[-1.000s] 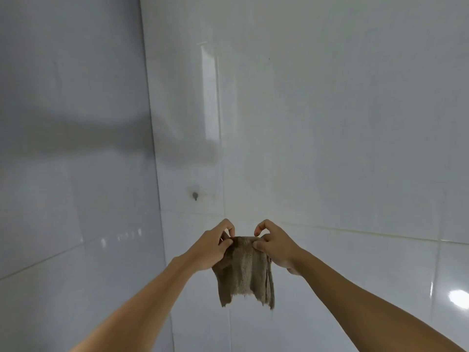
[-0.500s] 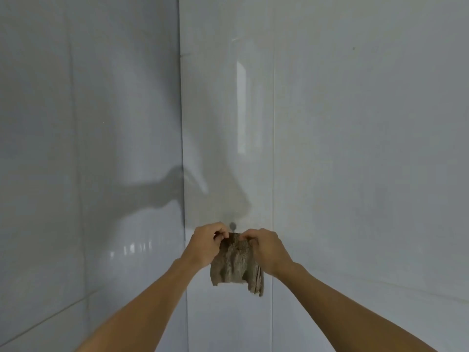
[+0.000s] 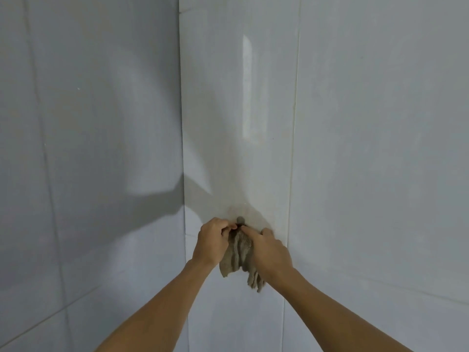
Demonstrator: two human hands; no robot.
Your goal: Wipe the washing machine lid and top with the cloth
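A brownish-grey cloth (image 3: 238, 255) hangs between my two hands, close against a white tiled wall. My left hand (image 3: 212, 241) pinches its upper left edge. My right hand (image 3: 269, 250) grips its upper right edge and covers part of it. The top of the cloth sits right at a small dark hook or peg (image 3: 240, 219) on the wall; I cannot tell whether it is caught on it. The cloth's lower end dangles free below my hands. The washing machine is out of view.
Glossy white tiles fill the view, with a wall corner (image 3: 181, 148) running vertically left of my hands. A brownish stain surrounds the peg. A light reflection (image 3: 247, 90) shows on the tile above.
Both hands have moved forward and up with the cloth, bringing its top edge to the wall peg. The wall looks nearer than before.
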